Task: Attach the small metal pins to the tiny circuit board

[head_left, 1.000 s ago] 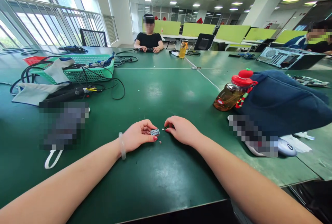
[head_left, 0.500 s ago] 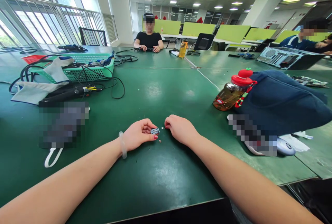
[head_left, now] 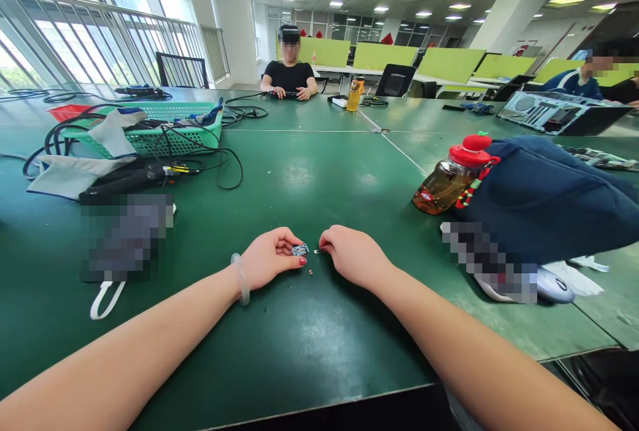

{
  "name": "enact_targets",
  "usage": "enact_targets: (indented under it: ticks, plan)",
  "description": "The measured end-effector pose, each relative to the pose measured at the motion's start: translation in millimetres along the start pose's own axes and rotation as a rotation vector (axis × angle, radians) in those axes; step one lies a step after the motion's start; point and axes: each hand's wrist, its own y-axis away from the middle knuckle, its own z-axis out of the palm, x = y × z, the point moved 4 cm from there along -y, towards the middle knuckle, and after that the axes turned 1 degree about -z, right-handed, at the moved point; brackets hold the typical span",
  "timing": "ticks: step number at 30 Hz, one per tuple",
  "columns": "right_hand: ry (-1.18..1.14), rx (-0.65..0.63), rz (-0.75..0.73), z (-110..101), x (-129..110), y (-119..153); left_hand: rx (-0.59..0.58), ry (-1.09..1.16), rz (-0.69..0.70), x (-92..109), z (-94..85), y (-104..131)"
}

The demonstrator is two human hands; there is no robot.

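Observation:
My left hand (head_left: 272, 258), with a pale bracelet (head_left: 240, 279) at the wrist, pinches a small dark circuit board (head_left: 300, 250) with white markings between thumb and fingers. Just to its right, my right hand (head_left: 352, 255) is closed in a pinch on a small flat metallic strip (head_left: 318, 251), whose light end points toward the board. A small gap separates strip and board. On the green table (head_left: 299, 191) below the board lies a tiny reddish-brown piece (head_left: 310, 273), too small to name.
A green plastic basket (head_left: 192, 138) with gloves and cables stands at the left, behind a phone-like object (head_left: 127, 238). At the right are a red-lidded bottle (head_left: 439, 181), a navy bag (head_left: 554, 198) and a computer mouse (head_left: 555, 285). A person (head_left: 289, 72) sits across the table.
My right hand has moved slightly right and down with the strip, which now lies more level. My left hand keeps its hold on the board. The whole view has shifted a little.

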Motion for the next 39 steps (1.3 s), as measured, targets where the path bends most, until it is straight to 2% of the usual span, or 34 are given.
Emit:
enact_targets:
  ticks: [5, 9, 24, 31, 39]
  plan:
    - [-0.092, -0.107, -0.152, -0.9, -17.9, 10.3, 0.043, 0.048, 0.001, 0.3, -0.9, -0.6]
    - [-0.058, -0.101, -0.196, 3.3, -24.6, 12.2, 0.055, 0.051, -0.017, 1.5, 0.0, -0.5]
    - [-0.075, -0.083, -0.122, 5.6, -17.7, 10.9, 0.034, 0.078, -0.029, 1.3, 0.2, -0.2]
    - [-0.109, -0.065, -0.183, 5.9, -10.9, 8.6, 0.029, 0.065, -0.031, 1.6, 0.1, -0.3]
    - [-0.027, -0.049, -0.310, 11.4, -16.9, 3.7, 0.024, 0.069, -0.008, -0.4, 0.3, -1.4]
